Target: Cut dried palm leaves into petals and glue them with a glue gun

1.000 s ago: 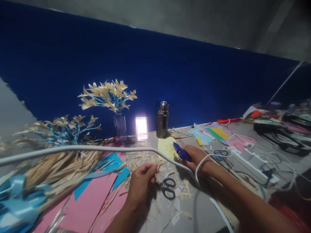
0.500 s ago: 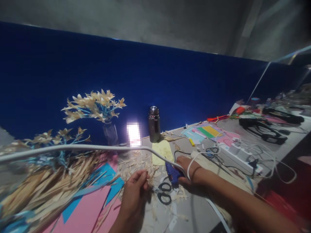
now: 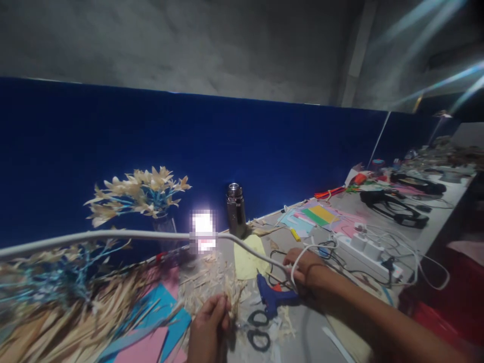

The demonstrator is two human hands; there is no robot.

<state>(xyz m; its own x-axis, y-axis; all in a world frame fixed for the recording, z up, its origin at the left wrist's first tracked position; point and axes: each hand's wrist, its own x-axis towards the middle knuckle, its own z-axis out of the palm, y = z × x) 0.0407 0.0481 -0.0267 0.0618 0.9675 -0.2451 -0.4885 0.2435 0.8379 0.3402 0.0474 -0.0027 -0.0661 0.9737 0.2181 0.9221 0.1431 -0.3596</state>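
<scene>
My left hand (image 3: 209, 320) is closed in a pinch low in the middle, beside pale dried husk scraps (image 3: 204, 275); what lies between the fingertips is too small to make out. Right of it lie the black-handled scissors (image 3: 258, 339), blades hidden. A blue glue gun (image 3: 273, 297) rests on the table just above them, its nozzle towards a yellow paper sheet (image 3: 247, 259). Close to the gun's right end, my right hand (image 3: 304, 267) has curled fingers. A white cord crosses in front of it and hides part of the fingers, so their hold is unclear.
The white cord (image 3: 132, 234) spans the view's left half. Dried husks (image 3: 124, 297) and coloured paper (image 3: 166, 307) lie left. At the back stand a steel flask (image 3: 236, 212) and husk flowers (image 3: 139, 191). A power strip (image 3: 368, 254) with tangled cables lies right.
My right hand has shifted off the glue gun to its right side, leaving more of the gun visible. The view has tilted up; my left hand keeps its pinch.
</scene>
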